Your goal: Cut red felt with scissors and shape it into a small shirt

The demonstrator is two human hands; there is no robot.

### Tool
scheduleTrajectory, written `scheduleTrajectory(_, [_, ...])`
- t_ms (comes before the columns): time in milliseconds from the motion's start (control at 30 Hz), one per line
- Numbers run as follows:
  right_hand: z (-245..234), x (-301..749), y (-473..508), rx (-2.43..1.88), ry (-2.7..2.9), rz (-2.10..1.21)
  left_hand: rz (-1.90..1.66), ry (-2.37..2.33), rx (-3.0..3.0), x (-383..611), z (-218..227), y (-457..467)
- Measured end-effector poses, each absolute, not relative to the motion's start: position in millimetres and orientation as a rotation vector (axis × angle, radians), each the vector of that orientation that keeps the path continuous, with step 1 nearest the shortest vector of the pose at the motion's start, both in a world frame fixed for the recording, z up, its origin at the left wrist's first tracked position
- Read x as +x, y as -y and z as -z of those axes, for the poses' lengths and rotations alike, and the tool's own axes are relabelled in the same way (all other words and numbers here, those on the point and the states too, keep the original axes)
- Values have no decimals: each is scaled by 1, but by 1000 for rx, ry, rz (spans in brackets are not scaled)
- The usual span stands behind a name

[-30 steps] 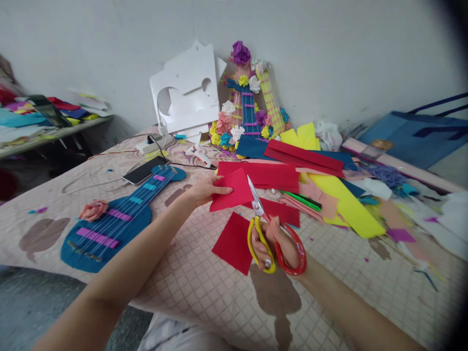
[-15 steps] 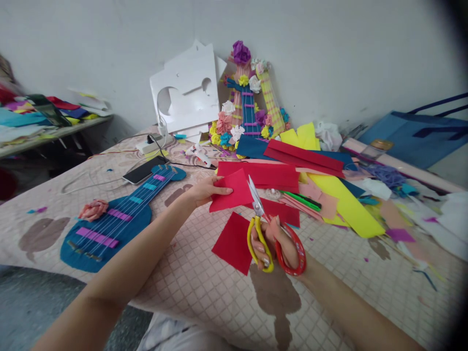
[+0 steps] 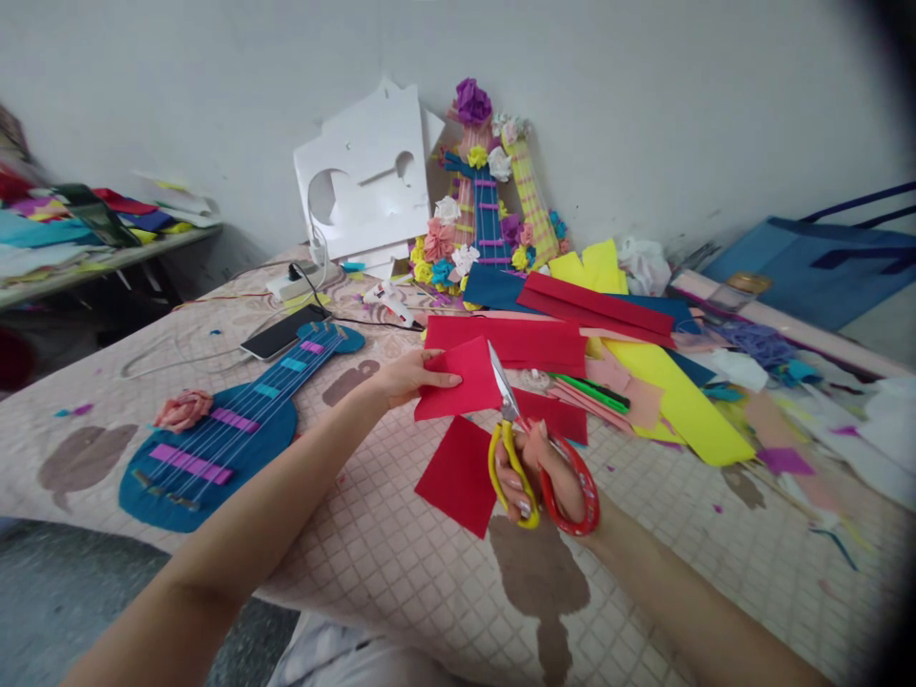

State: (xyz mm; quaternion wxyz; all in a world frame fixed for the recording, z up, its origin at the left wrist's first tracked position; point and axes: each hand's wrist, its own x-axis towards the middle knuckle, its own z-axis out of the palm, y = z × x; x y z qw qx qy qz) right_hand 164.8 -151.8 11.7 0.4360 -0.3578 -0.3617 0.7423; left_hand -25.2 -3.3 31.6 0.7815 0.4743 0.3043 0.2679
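Observation:
Between the thumb and fingers of my left hand is a square of red crepe paper, held above the table. My right hand grips scissors with one yellow and one red handle, its fingers through the loops. The blades point away from me along the right edge of the held paper; whether they touch it I cannot tell. Below lies another red paper square, flat on the cloth. Behind the held piece is a folded red strip. To the left rests a blue paper-covered guitar with a pink paper rose.
A glue gun, a phone and a power strip lie behind my left hand. Yellow paper and scraps spread to the right. Flower-decorated guitars and white foam boards lean against the wall.
My left hand has moved slightly to the right with the red paper. The scissors have shifted a little the same way, their handles slightly closer together. Everything else on the table stays put.

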Motion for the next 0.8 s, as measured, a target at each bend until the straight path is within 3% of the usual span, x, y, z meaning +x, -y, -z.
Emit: scheduleTrajectory(800, [-14, 165, 150, -905, 833, -1874, -581, -706, 1051, -24, -30, 5])
